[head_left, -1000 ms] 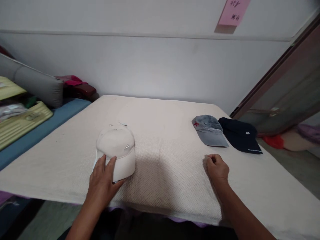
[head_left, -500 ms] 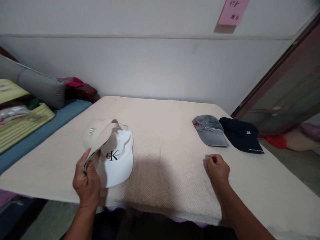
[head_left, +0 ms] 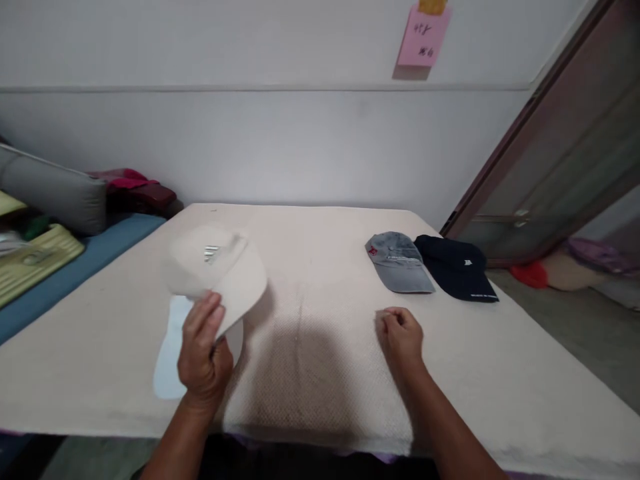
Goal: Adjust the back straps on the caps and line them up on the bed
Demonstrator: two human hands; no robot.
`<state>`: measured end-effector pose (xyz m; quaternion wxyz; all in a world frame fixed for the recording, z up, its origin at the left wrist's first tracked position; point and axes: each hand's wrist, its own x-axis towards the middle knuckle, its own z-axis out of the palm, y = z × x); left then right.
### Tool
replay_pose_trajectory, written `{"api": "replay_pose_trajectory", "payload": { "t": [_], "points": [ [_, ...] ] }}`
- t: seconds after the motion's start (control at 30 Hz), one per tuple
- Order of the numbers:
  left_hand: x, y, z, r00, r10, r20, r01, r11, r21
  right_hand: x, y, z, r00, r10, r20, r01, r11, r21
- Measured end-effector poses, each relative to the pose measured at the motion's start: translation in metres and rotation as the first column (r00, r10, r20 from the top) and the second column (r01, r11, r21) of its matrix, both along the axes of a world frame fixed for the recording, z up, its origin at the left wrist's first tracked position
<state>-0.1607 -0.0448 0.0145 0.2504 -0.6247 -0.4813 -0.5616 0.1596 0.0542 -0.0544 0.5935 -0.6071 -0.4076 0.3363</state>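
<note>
Head view — left hand [head_left: 204,353] pinches curved brim of beige fabric cap [head_left: 217,270]; right hand [head_left: 401,337] loosely curled, empty, on woven cloth [head_left: 320,347].

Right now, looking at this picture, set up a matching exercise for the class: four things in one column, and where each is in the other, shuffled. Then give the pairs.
Things:
1. beige cap
2. grey cap
3. navy cap
4. pink note

Places:
A. stuck on the wall
B. held in the left hand
C. far right on the table cover
D. between the navy cap and the table's middle

Pairs: 1-B, 2-D, 3-C, 4-A
</note>
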Motion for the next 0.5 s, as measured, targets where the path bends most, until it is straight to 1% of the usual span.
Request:
{"api": "replay_pose_trajectory", "payload": {
  "t": [0.03, 0.07, 0.1, 0.13, 0.17, 0.2, 0.23, 0.27, 0.3, 0.33, 0.4, 0.43, 0.47, 0.5],
  "points": [
    [0.010, 0.001, -0.004, 0.998, -0.058, -0.026, 0.057, 0.997, -0.046, -0.011, -0.005, 0.008, 0.981, 0.096, -0.168, -0.102, 0.994, -0.030],
    [0.021, 0.002, -0.008, 0.992, -0.120, -0.040, 0.115, 0.988, -0.104, -0.021, -0.010, 0.016, 0.926, 0.217, -0.308, -0.237, 0.971, -0.029],
    [0.032, 0.002, -0.013, 0.982, -0.183, -0.044, 0.174, 0.971, -0.166, -0.031, -0.016, 0.023, 0.839, 0.305, -0.450, -0.343, 0.939, -0.003],
    [0.043, 0.002, -0.018, 0.968, -0.248, -0.045, 0.232, 0.946, -0.229, -0.039, -0.022, 0.028, 0.723, 0.380, -0.578, -0.455, 0.890, 0.016],
    [0.054, 0.001, -0.024, 0.947, -0.317, -0.047, 0.290, 0.911, -0.292, -0.045, -0.027, 0.032, 0.594, 0.441, -0.673, -0.573, 0.819, 0.030],
    [0.064, -0.001, -0.030, 0.919, -0.391, -0.052, 0.349, 0.867, -0.355, -0.049, -0.031, 0.035, 0.476, 0.477, -0.739, -0.663, 0.747, 0.054],
    [0.073, -0.004, -0.035, 0.884, -0.464, -0.056, 0.402, 0.817, -0.413, -0.051, -0.034, 0.036, 0.388, 0.482, -0.786, -0.720, 0.691, 0.068],
    [0.081, -0.007, -0.040, 0.846, -0.530, -0.050, 0.448, 0.760, -0.471, -0.050, -0.036, 0.035, 0.328, 0.473, -0.818, -0.756, 0.650, 0.072],
    [0.087, -0.011, -0.044, 0.807, -0.589, -0.033, 0.488, 0.698, -0.524, -0.048, -0.036, 0.034, 0.308, 0.453, -0.837, -0.763, 0.643, 0.068],
    [0.092, -0.016, -0.047, 0.765, -0.644, -0.004, 0.523, 0.625, -0.579, -0.045, -0.036, 0.032, 0.321, 0.428, -0.845, -0.744, 0.666, 0.055],
    [0.096, -0.024, -0.050, 0.688, -0.716, 0.116, 0.605, 0.477, -0.637, -0.037, -0.033, 0.028, 0.394, 0.367, -0.843, -0.658, 0.752, 0.020],
    [0.097, -0.026, -0.050, 0.671, -0.711, 0.212, 0.652, 0.428, -0.627, -0.033, -0.032, 0.027, 0.426, 0.345, -0.836, -0.612, 0.791, 0.014],
    [0.096, -0.027, -0.050, 0.672, -0.667, 0.323, 0.694, 0.414, -0.589, -0.029, -0.032, 0.026, 0.442, 0.339, -0.831, -0.583, 0.812, 0.021],
    [0.095, -0.025, -0.049, 0.688, -0.573, 0.446, 0.718, 0.447, -0.533, -0.026, -0.032, 0.026, 0.438, 0.349, -0.828, -0.576, 0.816, 0.040]
  ]
}}
